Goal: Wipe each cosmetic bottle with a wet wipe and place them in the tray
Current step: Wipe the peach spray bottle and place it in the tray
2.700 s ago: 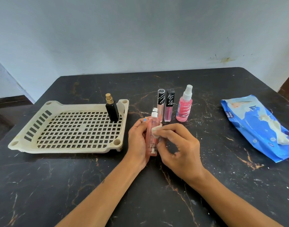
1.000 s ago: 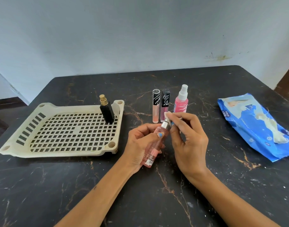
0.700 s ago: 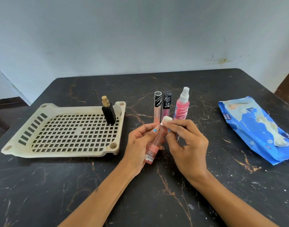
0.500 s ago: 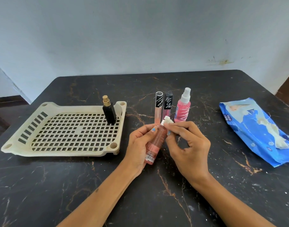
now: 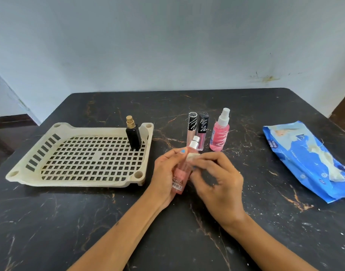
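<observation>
My left hand point(image 5: 165, 173) grips a peach-pink spray bottle point(image 5: 182, 173) with a silver nozzle, held tilted above the table. My right hand point(image 5: 216, 178) pinches a small white wet wipe point(image 5: 192, 157) against the bottle's upper body. A cream slotted tray point(image 5: 40, 178) lies to the left, with a black bottle with a gold cap point(image 5: 133, 134) standing in its far right corner. Behind my hands stand two lip-gloss tubes point(image 5: 192, 126), point(image 5: 203, 124) and a pink spray bottle point(image 5: 219, 133).
A blue pack of wet wipes point(image 5: 308, 159) lies at the right with a wipe sticking out of its opening. The black marble-patterned table point(image 5: 89, 222) ends at a pale wall behind and drops off at the left and right edges.
My right hand has slid the wipe down from the bottle's nozzle to its upper body. The silver nozzle now shows uncovered. My left hand keeps its hold.
</observation>
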